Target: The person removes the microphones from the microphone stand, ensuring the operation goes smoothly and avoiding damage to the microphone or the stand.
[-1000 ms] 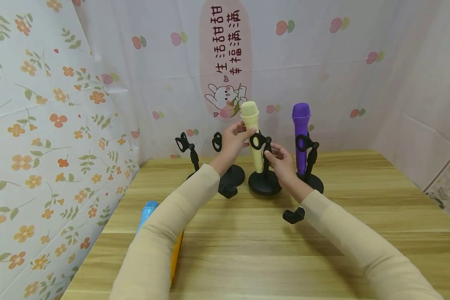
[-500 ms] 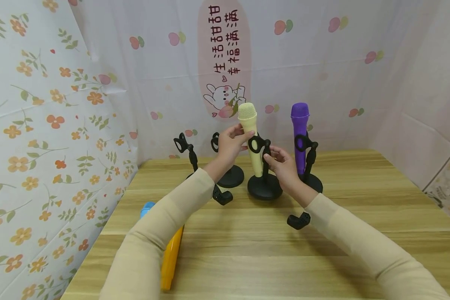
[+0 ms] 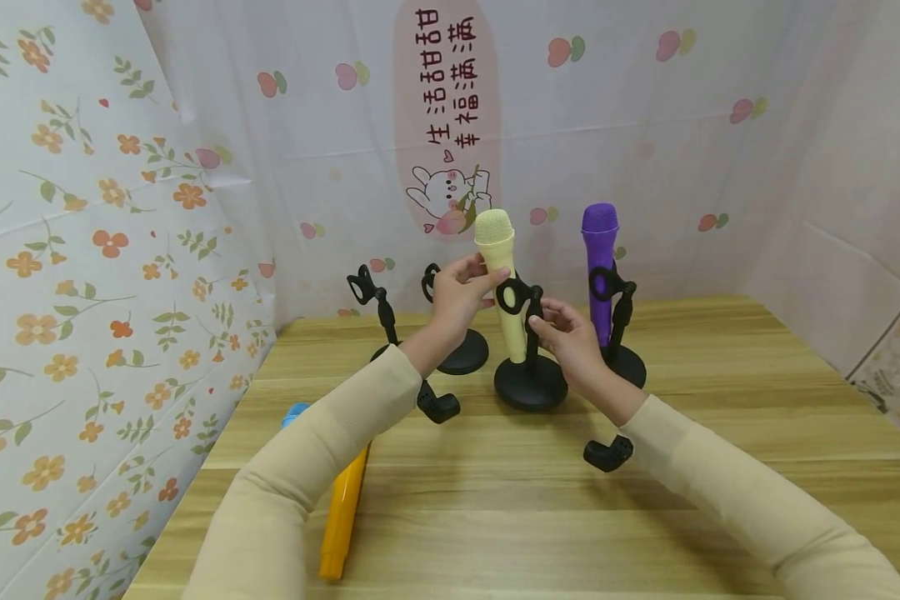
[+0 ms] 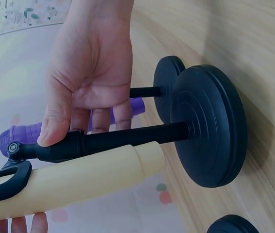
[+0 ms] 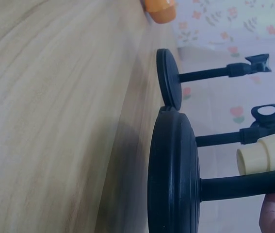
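Observation:
A pale yellow microphone (image 3: pixel 504 321) stands nearly upright against the clip of a black desk stand (image 3: pixel 531 387). My left hand (image 3: pixel 456 300) pinches its upper body just below the mesh head, thumb in front. My right hand (image 3: pixel 570 333) grips the stand's post near its top; the left wrist view shows that thumb laid on the post (image 4: pixel 127 137). The clip's loop lies over the microphone's near side; whether it is fully seated I cannot tell. The microphone's lower end hangs beside the post, above the round base (image 4: pixel 207 126).
To the right, a purple microphone (image 3: pixel 600 250) sits in another black stand (image 3: pixel 624 367). Two stands without microphones, one with its clip (image 3: pixel 362 285) at the far left, stand behind my left arm. An orange microphone (image 3: pixel 342 517) and a blue one (image 3: pixel 294 413) lie at the front left, partly covered.
The stand and yellow microphone have come slightly toward me, both hands moving with them. The microphone sits a little lower in view. More of the orange microphone shows beside my left sleeve.

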### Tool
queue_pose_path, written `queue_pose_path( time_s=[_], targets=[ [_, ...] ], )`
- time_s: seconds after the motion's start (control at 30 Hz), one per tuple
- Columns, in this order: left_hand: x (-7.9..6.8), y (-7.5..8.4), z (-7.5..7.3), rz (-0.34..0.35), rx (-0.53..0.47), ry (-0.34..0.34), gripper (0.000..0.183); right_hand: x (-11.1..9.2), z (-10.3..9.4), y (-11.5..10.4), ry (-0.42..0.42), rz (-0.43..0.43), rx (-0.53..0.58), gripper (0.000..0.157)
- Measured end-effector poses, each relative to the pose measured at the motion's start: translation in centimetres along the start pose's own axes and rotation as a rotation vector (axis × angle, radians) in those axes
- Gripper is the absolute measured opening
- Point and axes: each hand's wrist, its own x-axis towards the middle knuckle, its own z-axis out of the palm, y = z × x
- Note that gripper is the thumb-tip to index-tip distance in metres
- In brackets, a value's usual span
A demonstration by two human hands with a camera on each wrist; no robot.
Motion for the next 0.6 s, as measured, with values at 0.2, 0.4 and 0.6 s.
queue_pose_path(
  time_s=[0.2, 0.4, 0.6],
  targets=[
    [-0.8, 0.3, -0.1, -0.004, 0.000, 0.002, 0.042, -0.6, 0.0, -0.2, -0.004, 0.020, -0.015, 0.033],
    [-1.6, 0.5, -0.2, -0.013, 0.013, 0.003, 0.043, -1.3, -0.1, -0.2, -0.016, 0.032, -0.017, 0.035],
    [-2.3, 0.6, -0.4, 0.001, -0.001, -0.020, 0.041, -2.0, 0.0, -0.3, -0.035, 0.038, 0.014, 0.033]
  ],
)
